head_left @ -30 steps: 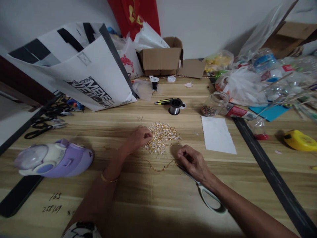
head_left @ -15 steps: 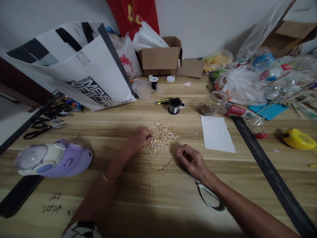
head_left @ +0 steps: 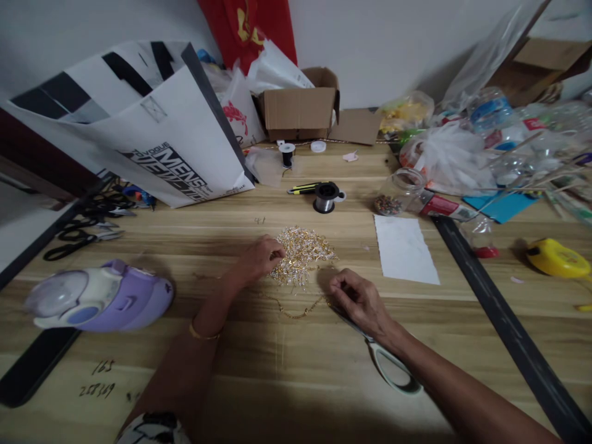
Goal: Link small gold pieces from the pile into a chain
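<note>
A heap of small gold and silver beads lies mid-table. My left hand rests at the heap's left edge, fingertips pinched together in the beads. My right hand sits just below and right of the heap, fingers curled in a pinch at one end of a thin gold chain that curves across the wood between my hands. What the pinch holds is too small to make out. Scissors with white-green handles lie under my right wrist.
A purple-white bottle lies at the left, black scissors behind it. A white shopping bag, a cardboard box, wire spools, a bead jar, white paper, a black strip and a yellow tape measure surround the work area.
Hardly anything has moved; my left fingertips shifted slightly within the bead heap and the view drifted a little.
</note>
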`<state>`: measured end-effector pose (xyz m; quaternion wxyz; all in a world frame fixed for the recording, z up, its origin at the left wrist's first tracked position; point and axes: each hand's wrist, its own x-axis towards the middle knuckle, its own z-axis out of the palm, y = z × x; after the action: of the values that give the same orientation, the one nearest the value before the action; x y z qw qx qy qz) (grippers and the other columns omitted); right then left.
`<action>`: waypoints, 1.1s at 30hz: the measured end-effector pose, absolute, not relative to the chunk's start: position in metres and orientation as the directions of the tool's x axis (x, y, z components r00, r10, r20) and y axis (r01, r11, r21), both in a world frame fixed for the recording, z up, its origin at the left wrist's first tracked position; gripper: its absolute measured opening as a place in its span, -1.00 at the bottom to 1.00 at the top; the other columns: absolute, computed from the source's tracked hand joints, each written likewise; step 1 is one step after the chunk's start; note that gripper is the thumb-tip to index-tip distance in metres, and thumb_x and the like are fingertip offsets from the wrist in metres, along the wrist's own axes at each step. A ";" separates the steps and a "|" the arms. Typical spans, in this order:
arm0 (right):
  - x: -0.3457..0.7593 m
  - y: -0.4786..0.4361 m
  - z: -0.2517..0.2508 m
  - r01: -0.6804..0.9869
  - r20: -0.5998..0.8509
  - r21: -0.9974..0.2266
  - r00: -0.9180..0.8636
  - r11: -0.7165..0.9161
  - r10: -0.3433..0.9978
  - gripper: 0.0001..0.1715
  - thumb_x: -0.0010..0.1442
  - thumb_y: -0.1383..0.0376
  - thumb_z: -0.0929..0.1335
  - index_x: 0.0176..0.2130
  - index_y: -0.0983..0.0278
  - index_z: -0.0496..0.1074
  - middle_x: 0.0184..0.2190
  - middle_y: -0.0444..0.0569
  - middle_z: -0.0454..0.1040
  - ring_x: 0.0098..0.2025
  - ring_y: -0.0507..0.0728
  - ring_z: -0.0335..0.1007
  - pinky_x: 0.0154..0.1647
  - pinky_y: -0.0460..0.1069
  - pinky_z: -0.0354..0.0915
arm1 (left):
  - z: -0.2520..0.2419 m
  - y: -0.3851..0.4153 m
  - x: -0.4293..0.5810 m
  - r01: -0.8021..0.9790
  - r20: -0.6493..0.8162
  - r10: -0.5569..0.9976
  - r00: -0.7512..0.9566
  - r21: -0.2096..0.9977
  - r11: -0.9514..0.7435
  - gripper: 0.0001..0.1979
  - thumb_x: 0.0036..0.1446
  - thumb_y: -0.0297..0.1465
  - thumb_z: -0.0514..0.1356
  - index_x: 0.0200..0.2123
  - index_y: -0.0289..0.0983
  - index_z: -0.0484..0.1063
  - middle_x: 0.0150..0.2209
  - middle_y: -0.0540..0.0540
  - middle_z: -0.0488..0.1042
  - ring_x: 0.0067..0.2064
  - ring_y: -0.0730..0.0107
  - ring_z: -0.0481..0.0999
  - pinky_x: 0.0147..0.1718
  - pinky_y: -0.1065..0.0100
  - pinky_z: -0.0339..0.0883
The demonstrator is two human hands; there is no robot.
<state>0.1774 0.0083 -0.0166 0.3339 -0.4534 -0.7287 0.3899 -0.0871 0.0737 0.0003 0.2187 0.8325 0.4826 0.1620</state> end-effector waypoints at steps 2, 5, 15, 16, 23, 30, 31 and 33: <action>0.177 0.008 -0.016 0.398 0.137 -0.871 -0.367 0.289 0.920 -0.87 0.18 0.32 0.26 -0.40 0.29 0.32 -0.50 -0.10 0.32 -0.46 0.02 0.22 -0.47 -0.11 0.14 | 0.000 0.074 -0.088 0.730 0.056 0.876 0.478 0.529 -0.432 -0.89 0.03 -0.51 0.12 -0.44 -0.29 0.46 -0.41 -0.05 0.50 -0.25 0.34 0.37 -0.23 0.35 0.23; 0.177 0.008 -0.015 0.399 0.140 -0.870 -0.367 0.291 0.920 -0.89 0.18 0.34 0.26 -0.40 0.29 0.32 -0.50 -0.11 0.31 -0.46 0.02 0.21 -0.46 -0.11 0.14 | -0.001 0.074 -0.089 0.732 0.042 0.881 0.471 0.539 -0.417 -0.88 0.03 -0.49 0.12 -0.42 -0.28 0.47 -0.39 -0.07 0.50 -0.24 0.34 0.38 -0.23 0.35 0.24; 0.177 0.008 -0.018 0.399 0.145 -0.869 -0.364 0.295 0.920 -0.88 0.18 0.34 0.26 -0.40 0.29 0.32 -0.50 -0.12 0.31 -0.46 0.02 0.22 -0.45 -0.11 0.14 | 0.001 0.073 -0.087 0.757 0.038 0.894 0.446 0.517 -0.399 -0.87 0.03 -0.49 0.13 -0.39 -0.28 0.48 -0.36 -0.07 0.51 -0.23 0.33 0.40 -0.22 0.34 0.25; 0.177 0.008 -0.018 0.400 0.146 -0.868 -0.365 0.296 0.919 -0.88 0.18 0.34 0.26 -0.40 0.29 0.32 -0.50 -0.11 0.32 -0.45 0.02 0.22 -0.45 -0.11 0.14 | 0.003 0.072 -0.087 0.758 0.036 0.894 0.447 0.516 -0.400 -0.88 0.04 -0.49 0.13 -0.40 -0.28 0.48 -0.36 -0.06 0.51 -0.24 0.34 0.40 -0.22 0.34 0.24; 0.178 0.008 -0.018 0.393 0.143 -0.872 -0.368 0.294 0.919 -0.89 0.17 0.34 0.26 -0.40 0.29 0.32 -0.52 -0.12 0.30 -0.49 0.01 0.21 -0.49 -0.12 0.14 | 0.008 0.072 -0.085 0.742 0.029 0.876 0.481 0.519 -0.425 -0.83 0.09 -0.42 0.11 -0.47 -0.27 0.47 -0.42 -0.05 0.49 -0.29 0.35 0.40 -0.23 0.34 0.23; 0.177 0.008 -0.016 0.407 0.128 -0.870 -0.361 0.279 0.924 -0.87 0.18 0.31 0.26 -0.39 0.30 0.32 -0.51 -0.10 0.33 -0.46 0.02 0.22 -0.47 -0.11 0.15 | 0.011 0.071 -0.086 0.724 -0.034 0.904 0.426 0.613 -0.318 -0.91 0.01 -0.46 0.16 -0.41 -0.28 0.47 -0.38 -0.04 0.50 -0.31 0.41 0.43 -0.28 0.41 0.25; 0.177 0.008 -0.016 0.404 0.129 -0.871 -0.363 0.280 0.923 -0.87 0.18 0.31 0.26 -0.39 0.30 0.32 -0.51 -0.10 0.32 -0.46 0.02 0.22 -0.47 -0.11 0.15 | 0.011 0.071 -0.087 0.726 -0.027 0.907 0.420 0.610 -0.318 -0.91 0.01 -0.46 0.15 -0.41 -0.28 0.47 -0.38 -0.04 0.50 -0.31 0.41 0.43 -0.27 0.41 0.25; 0.177 0.007 -0.016 0.399 0.133 -0.872 -0.366 0.285 0.921 -0.87 0.18 0.31 0.26 -0.39 0.30 0.33 -0.50 -0.10 0.32 -0.44 0.03 0.23 -0.45 -0.11 0.15 | 0.007 0.073 -0.089 0.735 0.001 0.908 0.419 0.588 -0.339 -0.90 0.02 -0.47 0.15 -0.40 -0.28 0.48 -0.38 -0.04 0.50 -0.29 0.39 0.42 -0.25 0.39 0.24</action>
<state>0.1775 0.0074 -0.0155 0.3342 -0.4529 -0.7285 0.3906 -0.0888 0.0729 0.0073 0.2600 0.8011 0.5126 0.1668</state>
